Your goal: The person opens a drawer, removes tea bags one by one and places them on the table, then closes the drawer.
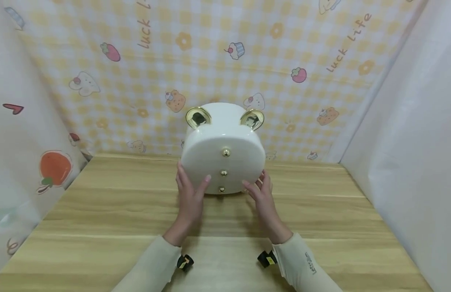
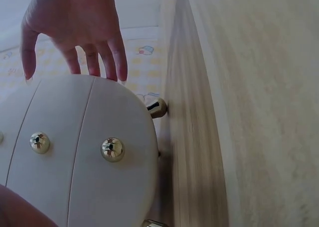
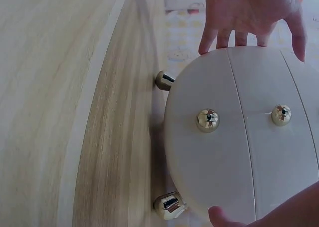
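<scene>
A white rounded jewelry box stands near the back of the wooden table, its front facing me. Three gold knobs run down the front, one of them the upper knob. Seams between drawers show in both wrist views. Two shiny gold ears, the left ear and the right ear, stick up from its top. My left hand grips its left side, thumb at the front. On the other side, my right hand holds it likewise. Gold feet, such as one foot, show underneath.
The wooden table stretches out on both sides of the box. A yellow checked cloth hangs close behind it. White sheets close off the left and right sides.
</scene>
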### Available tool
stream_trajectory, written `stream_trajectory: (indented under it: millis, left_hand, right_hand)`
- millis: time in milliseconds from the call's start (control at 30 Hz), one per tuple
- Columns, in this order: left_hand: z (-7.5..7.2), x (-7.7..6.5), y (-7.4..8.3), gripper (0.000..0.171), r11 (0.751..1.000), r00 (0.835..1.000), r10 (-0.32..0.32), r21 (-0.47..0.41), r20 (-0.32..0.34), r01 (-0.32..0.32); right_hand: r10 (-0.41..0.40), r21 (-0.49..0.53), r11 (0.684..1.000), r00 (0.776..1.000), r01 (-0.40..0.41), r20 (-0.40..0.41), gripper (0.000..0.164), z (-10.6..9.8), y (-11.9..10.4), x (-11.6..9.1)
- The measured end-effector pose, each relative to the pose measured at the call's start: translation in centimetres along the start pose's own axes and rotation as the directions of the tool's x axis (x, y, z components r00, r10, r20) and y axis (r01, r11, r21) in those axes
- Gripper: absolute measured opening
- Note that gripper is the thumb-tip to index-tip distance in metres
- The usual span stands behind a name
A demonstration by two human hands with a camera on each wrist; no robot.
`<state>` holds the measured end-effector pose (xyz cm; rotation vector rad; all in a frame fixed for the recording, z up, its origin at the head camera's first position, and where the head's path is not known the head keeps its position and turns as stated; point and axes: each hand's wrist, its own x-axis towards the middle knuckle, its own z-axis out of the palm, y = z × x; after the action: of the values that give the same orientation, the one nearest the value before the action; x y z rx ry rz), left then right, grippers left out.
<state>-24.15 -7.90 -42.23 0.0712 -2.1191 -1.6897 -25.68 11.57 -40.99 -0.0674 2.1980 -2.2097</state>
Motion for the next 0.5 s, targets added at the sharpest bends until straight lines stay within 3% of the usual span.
stream_trajectory:
  millis: [167, 500]
  left_hand:
    - [0.5, 0.7, -0.1, 0.096, 1.0, 1.0, 0.016, -0.025, 0.02, -0.016]
    - [1.0, 2.0, -0.3, 0.1, 0.999, 0.999, -0.035, -0.038, 0.028, 0.036]
  right_hand:
    - [0.005, 0.015, 1.0, 1.0, -0.005, 0.017, 0.09, -0.5, -0.1, 0.7]
    - [0.041, 0.063, 0.997, 0.997, -0.045, 0.064, 0.087, -1.3, 0.1, 1.9]
